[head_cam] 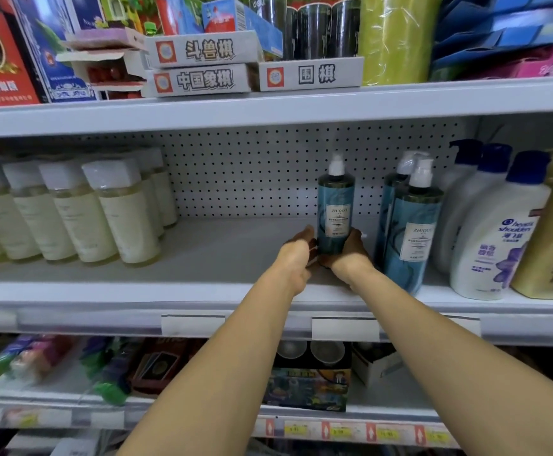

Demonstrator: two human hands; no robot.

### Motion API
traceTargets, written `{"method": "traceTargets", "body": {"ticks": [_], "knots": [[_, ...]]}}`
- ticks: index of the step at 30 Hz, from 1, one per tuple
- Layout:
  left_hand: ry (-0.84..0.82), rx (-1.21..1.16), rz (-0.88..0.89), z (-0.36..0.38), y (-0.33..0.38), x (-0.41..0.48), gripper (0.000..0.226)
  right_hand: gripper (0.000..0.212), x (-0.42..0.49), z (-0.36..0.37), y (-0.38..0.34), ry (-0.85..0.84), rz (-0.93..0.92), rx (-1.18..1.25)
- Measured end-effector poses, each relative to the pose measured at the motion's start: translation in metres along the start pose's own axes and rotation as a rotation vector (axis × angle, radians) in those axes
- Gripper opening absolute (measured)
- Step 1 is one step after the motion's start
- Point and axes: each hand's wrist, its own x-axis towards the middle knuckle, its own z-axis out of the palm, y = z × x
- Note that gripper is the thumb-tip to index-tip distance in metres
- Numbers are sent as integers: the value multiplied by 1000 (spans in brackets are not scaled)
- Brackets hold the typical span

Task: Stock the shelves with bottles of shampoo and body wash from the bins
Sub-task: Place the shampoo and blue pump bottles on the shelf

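A person is standing at a shop shelving unit and is reaching both bare arms into the middle shelf (229, 255). The left hand (296, 255) and the right hand (347, 253) are both gripping the lower body of one teal ZHIDUO pump bottle (335, 209), with fingers curling round it from nine and three o'clock. The bottle is standing upright, but the hands are hiding its base, so contact with the shelf cannot be confirmed. It is sitting deep on the shelf, near the perforated back panel (252, 172). At three o'clock of it, just apart, two matching teal pump bottles (413, 238) are already standing one behind the other. Further toward three o'clock, Head & Shoulders bottles (494, 245) are filling the right end. At nine o'clock, well apart, rows of pale cream bottles with white caps (123, 212) are occupying the left end. Between those and the held bottle, bare shelf surface is showing, which suggests the stocking is only partly done. Two bottles of this line appear placed, a third is being set, and room for more is showing at nine o'clock. The bins are not appearing in view, so the stock left to shelve cannot be judged. At twelve o'clock, board-game boxes (202, 51) are lying on the upper shelf and are playing no part in the task.
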Motion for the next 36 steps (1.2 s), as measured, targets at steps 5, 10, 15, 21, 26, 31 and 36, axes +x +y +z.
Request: {"method": "traceTargets", "body": {"ticks": [5, 10, 15, 21, 26, 31, 36], "knots": [[46, -57, 70, -16, 1, -24, 38, 84, -32, 2, 0, 56, -65, -142], [45, -112, 220, -54, -8, -69, 25, 41, -81, -8, -10, 200, -359, -18], [111, -180, 288, -84, -23, -108, 23, 32, -132, 10, -12, 75, -526, 186], [245, -149, 265, -142, -59, -142, 21, 28, -185, 58, 16, -174, -594, 123], [392, -121, 83, -201, -104, -150, 20, 26, -213, 104, 59, -374, -435, 90], [469, -120, -161, -258, -162, -146, 21, 23, -233, 157, 119, -567, -159, -3], [527, -110, -398, -315, -229, -144, 14, 19, -260, 208, 189, -640, 167, -91]]}}
